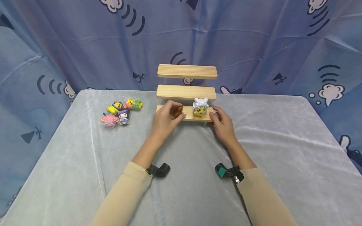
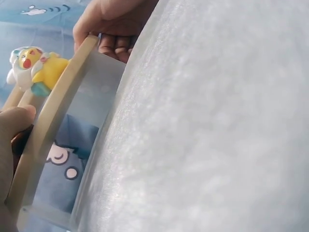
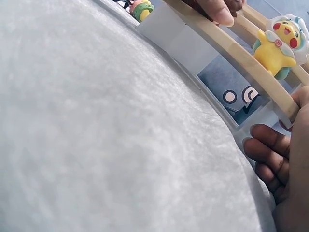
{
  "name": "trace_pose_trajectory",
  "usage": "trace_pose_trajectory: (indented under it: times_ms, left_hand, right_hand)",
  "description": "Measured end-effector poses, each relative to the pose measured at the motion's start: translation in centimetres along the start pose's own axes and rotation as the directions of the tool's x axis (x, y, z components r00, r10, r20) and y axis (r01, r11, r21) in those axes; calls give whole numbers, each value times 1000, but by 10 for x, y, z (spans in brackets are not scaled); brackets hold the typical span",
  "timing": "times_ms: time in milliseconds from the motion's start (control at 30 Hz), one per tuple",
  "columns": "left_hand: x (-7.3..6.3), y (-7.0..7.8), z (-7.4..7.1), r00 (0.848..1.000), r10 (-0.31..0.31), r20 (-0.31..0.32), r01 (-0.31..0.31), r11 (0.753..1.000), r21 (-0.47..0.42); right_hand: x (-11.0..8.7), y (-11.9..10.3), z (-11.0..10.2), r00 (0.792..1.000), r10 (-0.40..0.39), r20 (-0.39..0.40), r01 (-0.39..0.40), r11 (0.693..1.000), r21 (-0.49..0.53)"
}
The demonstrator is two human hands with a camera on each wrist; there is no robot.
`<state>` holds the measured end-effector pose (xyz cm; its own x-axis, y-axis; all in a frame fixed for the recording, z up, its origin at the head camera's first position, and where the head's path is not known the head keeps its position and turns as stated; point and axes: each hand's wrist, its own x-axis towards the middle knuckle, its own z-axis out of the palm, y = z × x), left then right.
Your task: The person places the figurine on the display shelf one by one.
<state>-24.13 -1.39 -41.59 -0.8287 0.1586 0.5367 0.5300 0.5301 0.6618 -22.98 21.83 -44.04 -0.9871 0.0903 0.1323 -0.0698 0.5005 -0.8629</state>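
Observation:
On the lowest board [image 1: 188, 114] of a three-tier wooden display shelf, my left hand [image 1: 163, 121] pinches a small glossy brown figurine [image 1: 178, 111] between thumb and fingers. Much of that figurine is hidden by the hand. To its right stands a yellow figurine [image 1: 200, 108] with a white hood and red cheeks, upright on the same board. My right hand [image 1: 224, 127] grips the board's right end, thumb at the top edge. In the right wrist view its other fingers [image 3: 268, 150] curl below the board, beside the clear side support.
Several figurines lie grouped at the left of the grey cloth-covered table [image 1: 192, 175]: a pink one [image 1: 109, 121], a purple-and-white one [image 1: 123, 116], a yellow one [image 1: 114, 108] and a green-and-pink one [image 1: 134, 104]. The middle board [image 1: 186, 92] and top board [image 1: 187, 71] rise behind. A blue patterned curtain [image 1: 240, 37] hangs at the back.

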Motion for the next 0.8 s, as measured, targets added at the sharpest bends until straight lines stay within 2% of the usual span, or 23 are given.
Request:
trace_pose_trajectory:
  times_ms: [167, 367, 467, 567, 800]
  left_hand:
    - [-2, -3, -2, 1000, 19, 17, -19, 1000, 8]
    - [-1, -11, -8, 994, 59, 87, -54, 997, -55]
    - [1, -13, -11, 992, 67, 102, -60, 995, -78]
    - [3, -12, -11, 992, 64, 104, -57, 996, -74]
    - [2, -8, -9, 996, 9, 89, -6, 999, -33]
  right_hand:
    - [0, 1, 0, 1000, -8, 2, 8, 1000, 9]
    - [-1, 3, 0, 1000, -5, 2, 5, 1000, 4]
    - [-1, 3, -1, 1000, -15, -7, 15, 1000, 10]
    - [-1, 2, -1, 1000, -19, -13, 19, 1000, 8]
    - [0, -1, -1, 1000, -10, -1, 10, 1000, 9]
